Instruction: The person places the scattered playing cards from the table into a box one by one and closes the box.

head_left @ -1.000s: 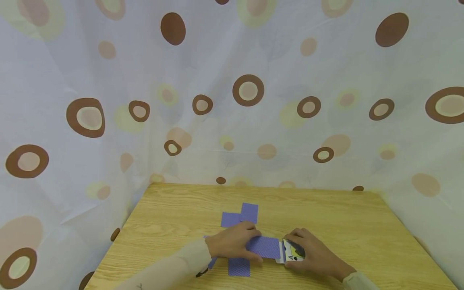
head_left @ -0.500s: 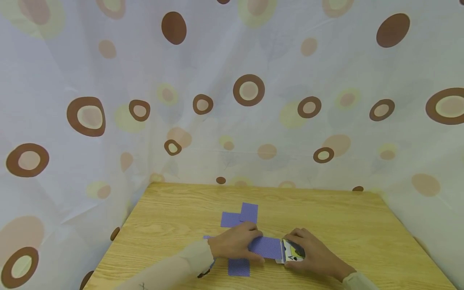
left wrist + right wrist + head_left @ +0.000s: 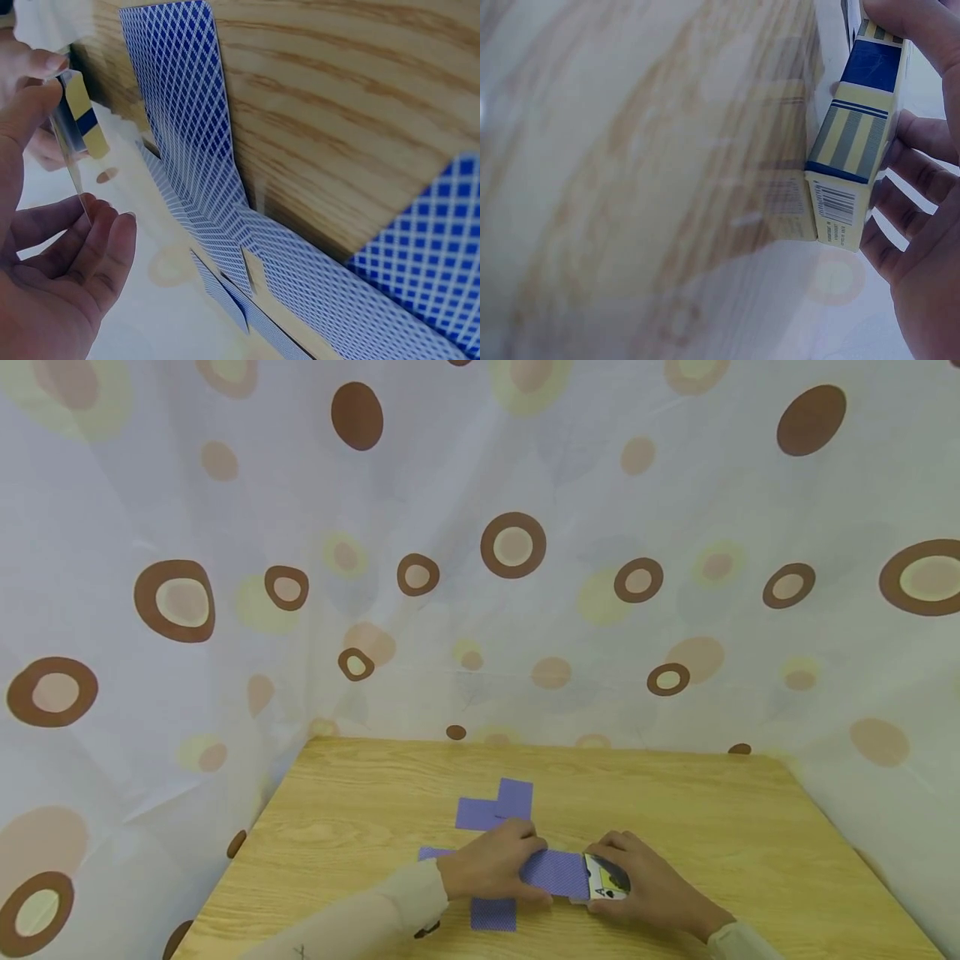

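My left hand [image 3: 497, 862] pinches a blue-backed playing card [image 3: 557, 872], or a thin stack of them, by its long edges; the number cannot be told. The card's right end meets the open end of a card box [image 3: 606, 880], where an ace design shows on the box face. My right hand [image 3: 651, 881] grips this box, thumb on the near side and fingers on the far side. In the right wrist view the card box [image 3: 840, 142] shows striped sides and a barcode on its end. How far the card sits inside is hidden.
Several blue-backed cards lie face down on the wooden table [image 3: 720, 810]: overlapping cards [image 3: 515, 799] beyond my left hand, another card [image 3: 493, 914] nearer me, and more partly under my left forearm. A spotted curtain [image 3: 585, 635] surrounds the table's back and sides.
My left hand has shifted slightly right with the card, whose end now covers the pale flap at the box opening. My right hand and the box have stayed in place.
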### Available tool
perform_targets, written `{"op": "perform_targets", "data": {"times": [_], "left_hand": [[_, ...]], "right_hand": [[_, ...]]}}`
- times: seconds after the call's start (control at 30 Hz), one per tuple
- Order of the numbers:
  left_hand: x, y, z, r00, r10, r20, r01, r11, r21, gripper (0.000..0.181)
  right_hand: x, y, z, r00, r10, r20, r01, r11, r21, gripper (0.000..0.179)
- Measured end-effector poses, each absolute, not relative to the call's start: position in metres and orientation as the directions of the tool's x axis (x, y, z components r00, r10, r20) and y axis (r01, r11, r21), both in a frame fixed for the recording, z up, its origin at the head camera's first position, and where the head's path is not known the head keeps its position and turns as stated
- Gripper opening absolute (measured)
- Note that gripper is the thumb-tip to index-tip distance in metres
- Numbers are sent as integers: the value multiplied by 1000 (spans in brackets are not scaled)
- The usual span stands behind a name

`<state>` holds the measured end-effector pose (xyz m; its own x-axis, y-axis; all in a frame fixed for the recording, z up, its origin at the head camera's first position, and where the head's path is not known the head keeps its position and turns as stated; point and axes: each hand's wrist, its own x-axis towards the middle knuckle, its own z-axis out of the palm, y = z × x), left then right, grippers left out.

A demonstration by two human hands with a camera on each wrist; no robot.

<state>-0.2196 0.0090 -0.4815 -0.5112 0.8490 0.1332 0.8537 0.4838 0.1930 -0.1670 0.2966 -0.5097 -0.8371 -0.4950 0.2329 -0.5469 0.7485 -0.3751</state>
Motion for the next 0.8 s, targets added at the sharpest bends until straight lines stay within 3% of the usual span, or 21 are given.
{"op": "perform_targets", "data": {"times": [0.8], "left_hand": [[-220, 18, -483, -519, 848, 109, 849, 497, 177, 73]], "right_hand": [[-166, 298, -507, -828, -497, 259, -561, 743, -366, 64]]}}
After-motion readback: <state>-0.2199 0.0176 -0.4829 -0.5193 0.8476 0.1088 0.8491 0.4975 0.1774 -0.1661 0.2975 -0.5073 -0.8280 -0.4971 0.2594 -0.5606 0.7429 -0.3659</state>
